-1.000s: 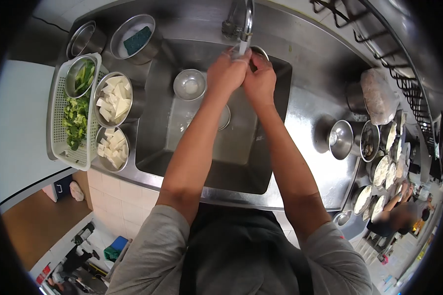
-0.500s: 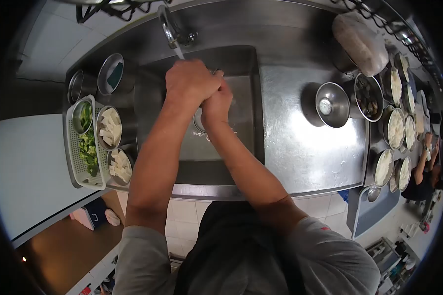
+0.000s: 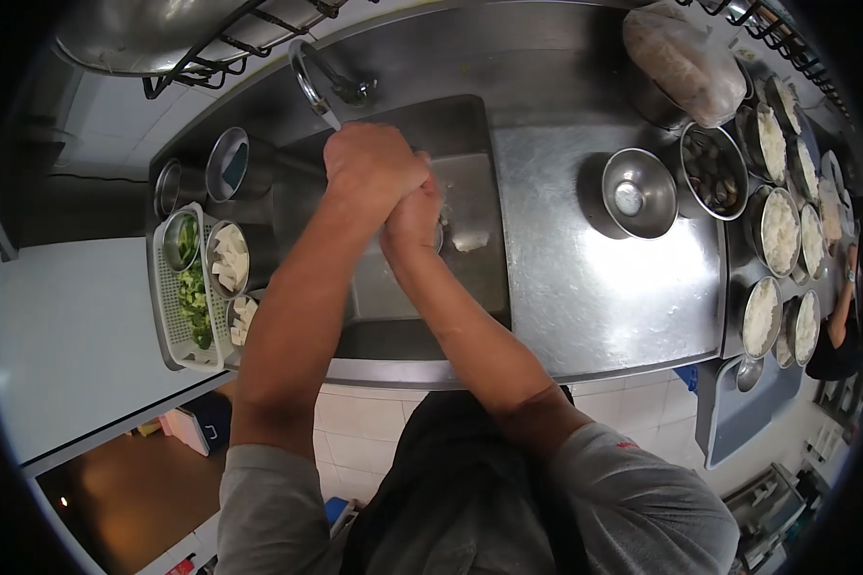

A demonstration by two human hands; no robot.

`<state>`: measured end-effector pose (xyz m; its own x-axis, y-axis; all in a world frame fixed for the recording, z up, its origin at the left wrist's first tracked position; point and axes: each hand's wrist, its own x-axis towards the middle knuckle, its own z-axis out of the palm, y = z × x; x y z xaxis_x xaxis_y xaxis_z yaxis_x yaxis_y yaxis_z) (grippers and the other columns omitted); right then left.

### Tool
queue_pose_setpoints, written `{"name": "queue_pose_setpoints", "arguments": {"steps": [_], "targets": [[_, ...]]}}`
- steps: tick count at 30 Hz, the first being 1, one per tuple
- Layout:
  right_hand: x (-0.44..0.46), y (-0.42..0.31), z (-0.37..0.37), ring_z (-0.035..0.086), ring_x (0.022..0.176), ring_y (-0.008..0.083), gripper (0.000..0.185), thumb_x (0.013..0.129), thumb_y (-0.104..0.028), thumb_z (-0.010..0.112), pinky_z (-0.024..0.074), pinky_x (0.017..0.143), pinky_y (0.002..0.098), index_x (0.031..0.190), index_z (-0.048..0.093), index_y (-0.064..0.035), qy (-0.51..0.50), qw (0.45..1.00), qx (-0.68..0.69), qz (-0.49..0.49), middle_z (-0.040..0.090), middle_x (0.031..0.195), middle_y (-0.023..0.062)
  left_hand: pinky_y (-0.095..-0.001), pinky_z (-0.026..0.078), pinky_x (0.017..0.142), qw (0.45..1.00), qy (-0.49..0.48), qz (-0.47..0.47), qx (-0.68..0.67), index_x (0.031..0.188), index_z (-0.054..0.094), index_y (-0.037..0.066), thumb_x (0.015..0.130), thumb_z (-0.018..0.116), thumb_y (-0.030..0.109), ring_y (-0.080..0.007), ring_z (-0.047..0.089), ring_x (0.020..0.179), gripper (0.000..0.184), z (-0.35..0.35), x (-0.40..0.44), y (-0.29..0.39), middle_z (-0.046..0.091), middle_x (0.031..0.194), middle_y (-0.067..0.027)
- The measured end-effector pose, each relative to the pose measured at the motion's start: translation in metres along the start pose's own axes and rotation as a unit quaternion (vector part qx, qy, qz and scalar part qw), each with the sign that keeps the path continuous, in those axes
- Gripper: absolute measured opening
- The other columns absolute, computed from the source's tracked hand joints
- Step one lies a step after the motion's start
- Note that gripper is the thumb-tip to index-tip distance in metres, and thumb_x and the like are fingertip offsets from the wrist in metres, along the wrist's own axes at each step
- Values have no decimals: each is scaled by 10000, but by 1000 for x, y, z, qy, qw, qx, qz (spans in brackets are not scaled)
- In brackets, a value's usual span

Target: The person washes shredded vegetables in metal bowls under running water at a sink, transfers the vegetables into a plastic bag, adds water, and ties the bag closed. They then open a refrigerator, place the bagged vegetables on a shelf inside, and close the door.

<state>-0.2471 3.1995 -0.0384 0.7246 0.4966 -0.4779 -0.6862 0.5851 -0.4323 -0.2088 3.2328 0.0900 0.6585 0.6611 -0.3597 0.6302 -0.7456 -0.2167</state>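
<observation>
Under the running faucet (image 3: pixel 309 81), my left hand (image 3: pixel 372 165) and my right hand (image 3: pixel 415 216) are pressed together over the steel sink (image 3: pixel 470 182). Both hands are closed; what lies between them is hidden, though in the earliest view a metal rim showed there. Water runs onto my left hand. A bit of white froth or wet matter (image 3: pixel 470 241) shows on the sink floor beside my right hand. Part of a round drain or dish peeks out behind my right wrist, too covered to make out.
At left stand a white basket (image 3: pixel 168 321) of greens and bowls of white tofu-like cubes (image 3: pixel 230 257). At right are a steel bowl (image 3: pixel 640 194), a pot of dark pieces (image 3: pixel 712 172), a wrapped bag (image 3: pixel 686 62) and several bowls of white food (image 3: pixel 780 230). A person's arm (image 3: pixel 842 307) shows far right.
The view has swung to the right, so the faucet and my hands sit further left in it. My hands have closed together, and the small bowl in the sink is now hidden.
</observation>
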Motion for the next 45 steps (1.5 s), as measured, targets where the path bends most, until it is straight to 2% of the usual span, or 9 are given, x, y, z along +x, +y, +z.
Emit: {"name": "queue_pose_setpoints", "arguments": {"steps": [15,21,23,26,29,35,39,42,45], "targets": [[-3,11,-17,663,1064,159,216,1063,-258,585,541,882,338,1179,636,-84,-52,955,-250,-150,681,1150,43,-402,587,859,991,-59,37,111,1112,790,59,916,645,535,-321,721,1071,534,-3,0,19,766,1034,-176],[-24,-10,-20,649,1073,254,196,975,-148,630,528,934,402,1129,653,-28,-158,861,-458,-153,678,1193,114,-392,542,980,953,53,-69,-289,1331,664,34,948,622,597,-319,687,1131,683,48,-44,-67,731,1183,-177],[-25,4,-21,625,1133,320,240,941,-144,626,502,992,446,1137,666,-12,-243,590,-677,-367,674,1205,163,-407,518,1018,756,93,-45,-646,1424,589,5,1005,558,599,-285,606,1298,728,184,-26,-101,694,1309,-165],[-1,53,-75,566,1293,372,348,925,-227,634,469,1067,504,1171,687,14,-367,327,-846,-208,640,1285,221,-363,477,1072,361,3,-125,-924,1403,597,48,1067,498,561,-213,623,1261,621,321,-49,-65,671,1350,-92],[-15,40,-68,559,1304,387,393,915,-230,643,449,1100,492,1223,679,13,-379,274,-860,-203,642,1315,213,-352,494,1044,211,14,-91,-973,1397,592,78,1069,510,551,-197,624,1247,581,319,-31,-42,658,1356,-55],[8,15,-7,660,1153,411,360,912,-167,641,550,973,487,1216,674,24,-404,396,-784,-256,676,1241,219,-361,510,963,312,19,-138,-940,1444,553,140,1062,530,535,-169,607,1239,551,308,3,-68,636,1361,-31],[105,19,28,717,875,295,208,953,-73,639,604,831,393,1151,679,-23,-209,836,-494,118,708,985,135,-370,493,930,408,13,-133,-903,1473,528,180,1044,552,512,-158,602,1225,543,279,32,-72,617,1389,-30],[144,11,43,701,867,244,198,951,-83,665,598,805,352,1143,682,-37,-205,877,-294,320,688,961,91,-402,529,905,425,23,-147,-893,1462,522,93,1041,544,528,-209,623,1192,606,251,49,-69,628,1331,-83],[116,1,69,709,878,226,146,963,-110,666,581,806,395,1088,709,-48,-282,776,-532,187,710,985,82,-434,509,943,399,31,-193,-896,1473,515,102,1036,543,543,-232,599,1231,621,247,71,-68,616,1347,-107]]}}
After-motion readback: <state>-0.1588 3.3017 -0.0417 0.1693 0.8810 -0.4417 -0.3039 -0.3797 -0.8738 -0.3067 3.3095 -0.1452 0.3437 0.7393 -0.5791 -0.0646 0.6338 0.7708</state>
